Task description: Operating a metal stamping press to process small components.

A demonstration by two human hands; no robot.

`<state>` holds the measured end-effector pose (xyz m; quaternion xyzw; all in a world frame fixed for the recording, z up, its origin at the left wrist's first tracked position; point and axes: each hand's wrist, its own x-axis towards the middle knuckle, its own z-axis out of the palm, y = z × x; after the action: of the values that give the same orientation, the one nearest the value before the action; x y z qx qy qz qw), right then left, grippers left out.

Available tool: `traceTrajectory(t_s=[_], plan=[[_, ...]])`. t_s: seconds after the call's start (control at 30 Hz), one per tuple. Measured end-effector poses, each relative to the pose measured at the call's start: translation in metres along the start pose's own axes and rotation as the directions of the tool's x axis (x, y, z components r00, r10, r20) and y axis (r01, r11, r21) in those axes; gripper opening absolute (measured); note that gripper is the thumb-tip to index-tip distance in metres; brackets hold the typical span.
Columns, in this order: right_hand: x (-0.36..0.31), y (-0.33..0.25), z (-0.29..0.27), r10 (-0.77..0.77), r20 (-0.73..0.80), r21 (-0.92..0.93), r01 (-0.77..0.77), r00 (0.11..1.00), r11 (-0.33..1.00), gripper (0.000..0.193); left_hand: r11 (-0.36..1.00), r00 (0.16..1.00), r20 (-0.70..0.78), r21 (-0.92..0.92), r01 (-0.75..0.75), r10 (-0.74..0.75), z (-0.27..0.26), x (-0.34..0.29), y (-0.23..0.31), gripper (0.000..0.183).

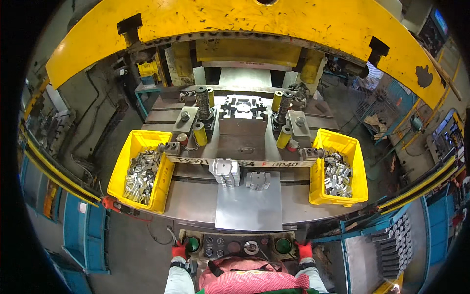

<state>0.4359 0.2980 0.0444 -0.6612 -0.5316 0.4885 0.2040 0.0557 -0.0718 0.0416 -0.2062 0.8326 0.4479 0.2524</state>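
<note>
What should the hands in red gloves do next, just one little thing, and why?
Maybe push both ends of the control panel at once: the left hand and right hand are each at one end, well away from the press tooling, where a bright metal shape lies. I can't tell if they're pressing anything.

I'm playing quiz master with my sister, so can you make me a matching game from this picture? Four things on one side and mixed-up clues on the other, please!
Things:
1. Left hand
2. Taller metal stack
3. Left bin
4. Round button nearest that hand

Clues:
A. Yellow, with a heap of small metal pieces inside
B. Green, near the left end of the control panel
C. Red-gloved
D. Standing on a silver sheet, left of a shorter stack

Right pairs: 1-C, 2-D, 3-A, 4-B.
</note>
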Motion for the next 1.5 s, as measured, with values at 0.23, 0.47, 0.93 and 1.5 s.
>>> traceTrajectory(t_s=[0.23,0.47,0.93,1.5], plan=[[0.026,0.035,0.039,0.073,0.127,-0.484,-0.003,0.989,0.875,0.079,0.924,0.982,-0.112,0.37,-0.098,0.149,0.006,0.019,0.0,0.097],[0.004,0.001,0.029,0.084,0.064,-0.482,-0.043,0.994,0.875,0.081,0.939,0.98,-0.149,0.337,-0.072,0.129,0.01,-0.006,0.02,0.101],[-0.006,-0.013,0.028,0.119,0.034,-0.525,-0.084,0.992,0.847,0.081,0.965,0.993,-0.048,0.243,-0.096,0.111,0.006,0.006,0.01,0.092],[0.04,0.008,-0.06,0.013,-0.499,0.232,0.119,0.866,0.965,0.043,0.82,0.836,-0.528,-0.407,-0.403,0.149,-0.056,-0.014,-0.027,0.035]])
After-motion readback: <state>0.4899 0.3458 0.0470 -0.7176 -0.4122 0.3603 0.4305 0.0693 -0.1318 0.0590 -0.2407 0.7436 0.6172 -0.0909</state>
